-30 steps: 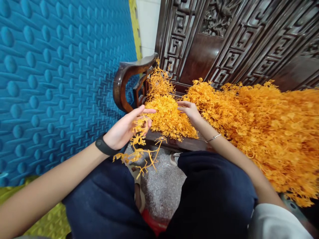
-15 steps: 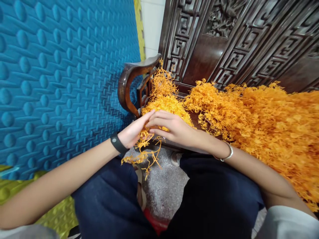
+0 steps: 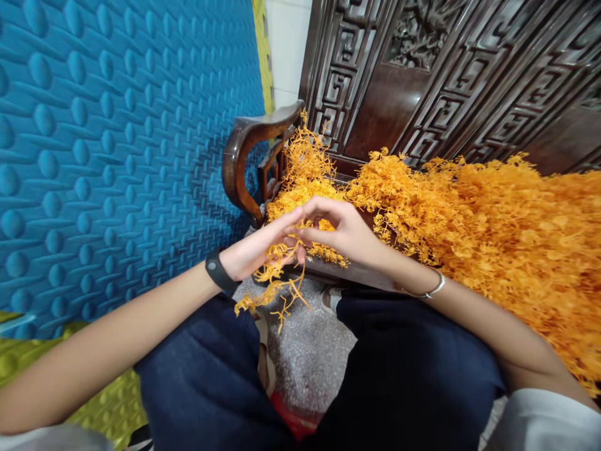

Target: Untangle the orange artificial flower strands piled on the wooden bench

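My left hand (image 3: 256, 249), with a black band at the wrist, is closed around a sprig of orange artificial foliage (image 3: 272, 293). The thin curly strands dangle below its palm over the floor. My right hand (image 3: 345, 230), bent at the knuckles and wearing a silver bangle above the wrist, meets the left one from the other side. Its thumb and fingertips pinch at the sprig's upper end beside the left fingers, which partly hide the grip. Behind both hands lies a small orange foliage clump (image 3: 307, 188) on the wooden seat.
A large heap of orange foliage (image 3: 507, 232) covers the bench to the right. The bench has a carved dark wood back (image 3: 389, 106) and a curved armrest (image 3: 237, 160). Blue foam matting (image 3: 117, 138) stands at left. Speckled floor (image 3: 305, 351) and a red object (image 3: 295, 418) show between my knees.
My right hand has arched its knuckles up and curled its fingers into a pinch. My left hand has shifted slightly right, and the hanging sprig has swung right with it.
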`<state>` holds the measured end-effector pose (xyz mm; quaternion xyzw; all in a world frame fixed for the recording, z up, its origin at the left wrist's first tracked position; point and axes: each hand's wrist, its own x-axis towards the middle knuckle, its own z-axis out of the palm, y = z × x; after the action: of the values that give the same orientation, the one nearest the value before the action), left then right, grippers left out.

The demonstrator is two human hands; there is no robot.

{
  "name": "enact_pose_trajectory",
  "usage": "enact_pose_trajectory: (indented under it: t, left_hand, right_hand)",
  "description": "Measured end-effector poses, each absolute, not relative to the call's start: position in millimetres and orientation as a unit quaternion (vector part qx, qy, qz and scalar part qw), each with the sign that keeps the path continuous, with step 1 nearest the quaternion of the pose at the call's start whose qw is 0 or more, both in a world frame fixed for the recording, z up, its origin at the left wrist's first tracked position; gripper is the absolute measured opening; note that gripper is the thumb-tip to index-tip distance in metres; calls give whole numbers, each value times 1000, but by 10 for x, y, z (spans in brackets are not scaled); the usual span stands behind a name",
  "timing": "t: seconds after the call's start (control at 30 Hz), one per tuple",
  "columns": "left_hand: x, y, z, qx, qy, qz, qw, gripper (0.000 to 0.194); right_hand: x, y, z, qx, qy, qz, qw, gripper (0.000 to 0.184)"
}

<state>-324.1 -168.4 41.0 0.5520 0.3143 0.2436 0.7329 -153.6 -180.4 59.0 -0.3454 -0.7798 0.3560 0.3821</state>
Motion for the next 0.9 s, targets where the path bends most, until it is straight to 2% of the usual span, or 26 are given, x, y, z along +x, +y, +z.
enact_pose_trajectory:
  t: [0.1,0.2,0.4,0.57,0.67,0.9]
  left_hand:
    - [-3249,-1674,396,547,310,259,733,52]
    - [-3255,-1656,360,543,306,294,725,47]
    - [-3258,-1652,340,580,290,314,694,47]
    - [-3258,-1625,365,524,321,344,710,32]
    - [-3251,-1620,374,508,342,374,696,23]
    - [-3123,-1651,390,540,372,463,596,19]
  right_hand:
    - [-1468,-1783,599,-332,-714,470,398,16]
    - [-1448,-1770,585,-332,-680,522,394,24]
    - [-1499,-1760,592,-358,-664,476,452,25]
    - [-1543,-1738,572,-376,-630,446,513,20]
    - [-1575,-1727,524,-385,-596,449,543,17]
    - [-1696,-1634,445,-449,-448,507,584,11]
